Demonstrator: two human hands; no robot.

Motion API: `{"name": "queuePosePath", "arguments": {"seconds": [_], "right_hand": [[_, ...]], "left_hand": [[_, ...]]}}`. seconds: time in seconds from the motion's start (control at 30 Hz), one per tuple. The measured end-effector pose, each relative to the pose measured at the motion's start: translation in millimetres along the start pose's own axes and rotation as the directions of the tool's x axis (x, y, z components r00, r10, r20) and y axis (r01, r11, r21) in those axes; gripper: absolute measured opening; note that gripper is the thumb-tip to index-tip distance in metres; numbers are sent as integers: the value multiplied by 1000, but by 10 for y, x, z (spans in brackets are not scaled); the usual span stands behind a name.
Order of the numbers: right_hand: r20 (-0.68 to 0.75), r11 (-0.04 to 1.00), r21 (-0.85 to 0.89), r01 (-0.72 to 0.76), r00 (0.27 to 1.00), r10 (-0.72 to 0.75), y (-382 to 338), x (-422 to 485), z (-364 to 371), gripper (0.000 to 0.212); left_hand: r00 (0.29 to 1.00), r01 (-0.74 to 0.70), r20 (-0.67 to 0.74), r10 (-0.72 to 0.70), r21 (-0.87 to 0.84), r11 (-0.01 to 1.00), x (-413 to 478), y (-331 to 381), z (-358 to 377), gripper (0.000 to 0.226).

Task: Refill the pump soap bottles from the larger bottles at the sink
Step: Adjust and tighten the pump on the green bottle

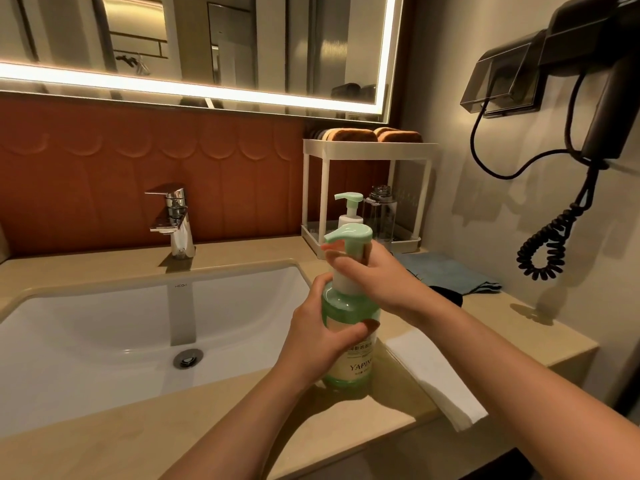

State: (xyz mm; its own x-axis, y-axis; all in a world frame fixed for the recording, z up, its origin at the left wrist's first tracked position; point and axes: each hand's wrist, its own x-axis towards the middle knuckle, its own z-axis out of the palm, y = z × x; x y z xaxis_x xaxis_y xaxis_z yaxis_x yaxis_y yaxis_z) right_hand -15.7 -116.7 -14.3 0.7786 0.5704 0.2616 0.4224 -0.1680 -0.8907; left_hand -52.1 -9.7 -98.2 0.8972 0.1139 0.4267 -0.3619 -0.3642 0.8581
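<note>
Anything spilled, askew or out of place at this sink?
No spill shows. Only the white towel juts past the front edge of the counter, and the clear bottle in the rack stands uncapped.

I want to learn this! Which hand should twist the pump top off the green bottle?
Probably the right hand: it grips the pump top at its neck, while the left hand holds the green bottle steady.

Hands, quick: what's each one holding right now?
Left hand: grips the body of the green pump bottle.
Right hand: grips that bottle's neck, just under the pump head.
</note>
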Motion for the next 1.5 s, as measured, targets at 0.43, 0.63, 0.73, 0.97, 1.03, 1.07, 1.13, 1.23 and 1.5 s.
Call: {"name": "queuePosePath", "arguments": {"seconds": [0.43,0.63,0.73,0.97,1.03,1.07,1.13,1.23,1.5], "right_hand": [[43,971,-222,85,996,-78,-1,-70,-301,24],[-200,900,-433,-56,979,-36,84,36,-7,55],[-150,954,-299,-5,988,-42,88,20,38,34],[167,993,23,-112,980,106,114,-167,-181,34],[161,995,42,-86,984,78,132,-205,-219,28],[139,998,23,-53,989,50,127,-202,-230,25],[69,1000,-13,-2,998,3,100,-170,-243,22],[-23,1000,-15,23,999,-24,43,-116,-254,24],[-167,972,-234,2,985,-42,57,14,-5,35]], "left_hand": [[1000,-5,5,5,-4,1000,0,8,-10,63],[1000,22,-4,-22,7,1000,4,20,14,71],[1000,16,-3,-16,0,1000,0,27,20,75],[1000,1,1,-1,-3,1000,-5,31,12,64],[1000,-6,3,6,-14,1000,-6,26,12,65],[1000,-8,3,8,-18,1000,-4,20,11,65],[1000,-7,5,7,-21,1000,-3,9,14,64],[1000,-2,1,2,-22,1000,-1,6,16,65],[1000,13,-9,-14,-2,1000,1,10,30,69]]}}
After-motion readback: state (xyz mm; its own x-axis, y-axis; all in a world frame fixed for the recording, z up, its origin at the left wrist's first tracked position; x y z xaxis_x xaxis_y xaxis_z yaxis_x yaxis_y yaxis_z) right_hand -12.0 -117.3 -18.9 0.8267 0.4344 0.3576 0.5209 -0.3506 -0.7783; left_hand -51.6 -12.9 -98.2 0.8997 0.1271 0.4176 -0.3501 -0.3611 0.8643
